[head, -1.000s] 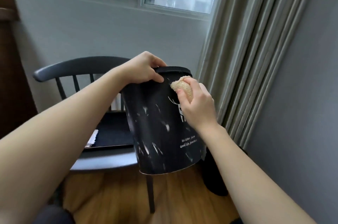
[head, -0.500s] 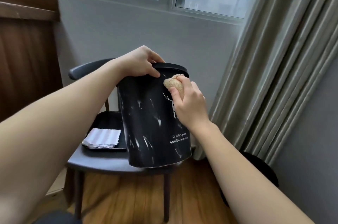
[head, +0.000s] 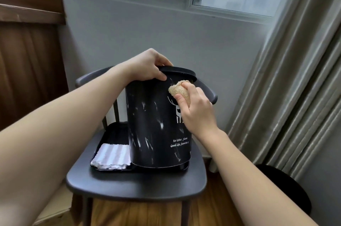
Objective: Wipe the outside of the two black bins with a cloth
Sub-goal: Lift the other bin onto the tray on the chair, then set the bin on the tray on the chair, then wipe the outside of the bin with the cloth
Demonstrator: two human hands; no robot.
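black bin [head: 156, 124] upright on a dark tray [head: 114, 133] on the chair [head: 136, 187]. left hand [head: 147, 66] grips the bin's rim, fingers curled over it. right hand [head: 195, 109] pinches a beige cloth [head: 179, 91] against the upper wall. second black bin [head: 287, 188] on the floor, lower right. folded striped towel [head: 112, 155] lies in the tray.

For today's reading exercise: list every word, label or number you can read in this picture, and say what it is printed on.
"No litter, please": white script, low on the black bin.
"Good life, from...": the line beneath; its end is too small to read.
White figure above the script: a drawing, partly hidden by the right hand, no letters legible.
Nothing else bears readable text.
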